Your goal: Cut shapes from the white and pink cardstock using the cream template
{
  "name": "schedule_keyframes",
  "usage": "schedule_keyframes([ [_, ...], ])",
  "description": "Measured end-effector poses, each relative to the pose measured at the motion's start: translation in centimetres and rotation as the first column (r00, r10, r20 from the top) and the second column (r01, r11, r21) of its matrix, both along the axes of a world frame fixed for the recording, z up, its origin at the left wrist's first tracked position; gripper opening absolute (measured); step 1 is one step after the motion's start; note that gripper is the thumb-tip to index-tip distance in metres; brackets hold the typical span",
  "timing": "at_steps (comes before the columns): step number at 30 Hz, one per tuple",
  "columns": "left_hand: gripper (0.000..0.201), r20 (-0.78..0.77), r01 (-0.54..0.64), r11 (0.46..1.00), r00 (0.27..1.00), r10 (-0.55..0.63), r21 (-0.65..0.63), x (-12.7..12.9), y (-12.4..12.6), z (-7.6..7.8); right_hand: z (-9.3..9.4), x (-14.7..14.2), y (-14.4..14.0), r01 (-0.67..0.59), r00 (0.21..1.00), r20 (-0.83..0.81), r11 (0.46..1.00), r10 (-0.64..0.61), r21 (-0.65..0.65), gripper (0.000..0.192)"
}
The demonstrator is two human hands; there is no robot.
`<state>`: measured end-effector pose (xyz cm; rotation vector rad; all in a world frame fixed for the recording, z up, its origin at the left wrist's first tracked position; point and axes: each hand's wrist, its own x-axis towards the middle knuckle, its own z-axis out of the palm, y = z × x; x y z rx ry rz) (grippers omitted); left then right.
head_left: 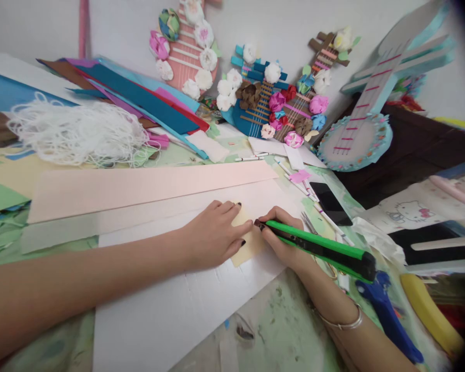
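Observation:
My left hand (217,235) lies flat with its fingers spread, pressing on a small pale yellow piece of paper (249,251). Under that piece is a white board (147,310) with several fine scratches. In my right hand (284,248) is a green and black utility knife (318,245), its front end close to my left fingertips at the yellow piece's edge. The blade itself is too small to make out. A pale pink strip (151,188) lies across the table beyond my left hand. Scissors (312,225) lie partly hidden behind the knife.
White string (77,132) is heaped at the left near stacked coloured sheets (147,98). Paper-flowered toy instruments (261,106) lean on the wall. At right are pens (337,227), a phone (330,203), a blue-handled tool (391,320) and a yellow curved object (430,312).

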<state>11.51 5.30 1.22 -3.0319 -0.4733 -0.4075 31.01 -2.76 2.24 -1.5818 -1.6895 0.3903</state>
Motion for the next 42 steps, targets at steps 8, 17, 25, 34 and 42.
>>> schedule_keyframes([
  [8,0.037,-0.039,-0.004,1.000,0.999,0.004,-0.017,0.00,-0.04,0.19,-0.11,0.06,-0.09,-0.006,1.000,0.003,0.999,0.006,0.041,0.008],
  [17,0.037,-0.030,0.001,1.000,1.000,-0.001,-0.018,0.03,0.00,0.07,0.05,-0.13,-0.27,-0.001,1.000,0.018,0.998,0.000,0.069,0.005],
  [25,0.037,-0.044,0.000,1.000,0.999,0.000,-0.007,-0.02,0.03,0.12,0.08,-0.04,-0.32,0.002,1.000,0.006,0.999,-0.002,0.042,0.006],
  [34,0.036,-0.018,0.001,1.000,1.000,-0.001,-0.002,-0.03,0.01,-0.03,0.18,0.19,-0.61,-0.010,1.000,-0.014,1.000,0.010,0.027,0.007],
  [42,0.034,0.007,0.005,1.000,1.000,-0.005,-0.007,-0.06,0.08,-0.19,0.00,0.40,-0.67,-0.025,0.999,-0.030,0.999,0.027,0.046,0.006],
])
